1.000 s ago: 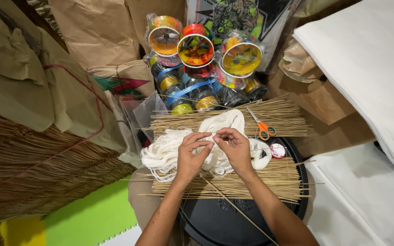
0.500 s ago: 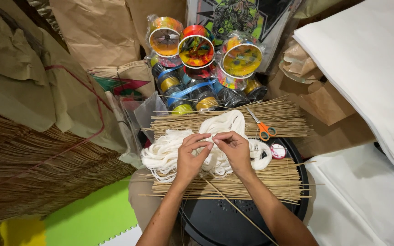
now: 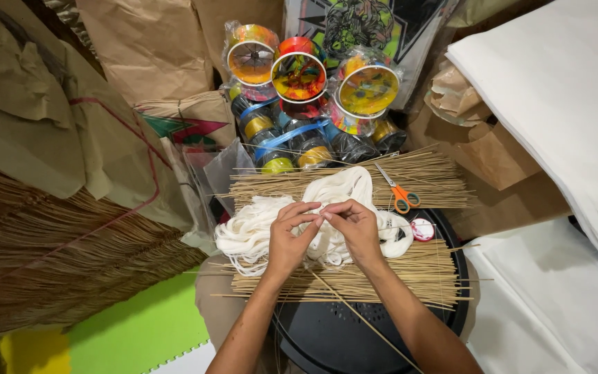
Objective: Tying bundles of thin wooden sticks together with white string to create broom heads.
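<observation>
both hands meet over the heap of white string (image 3: 257,232), which lies across two bundles of thin sticks (image 3: 354,277) on a round black tray (image 3: 354,332). the left hand (image 3: 288,239) and right hand (image 3: 358,232) each pinch a strand, fingertips touching. keeping the strand taut and pulling one loop at a time looks wise, so the heap doesn't tangle. orange scissors (image 3: 399,194) sit near.

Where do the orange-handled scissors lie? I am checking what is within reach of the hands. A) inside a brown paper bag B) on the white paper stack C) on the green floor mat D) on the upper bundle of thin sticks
D: the orange-handled scissors rest on the upper bundle of thin sticks, just beyond the right hand.
</observation>
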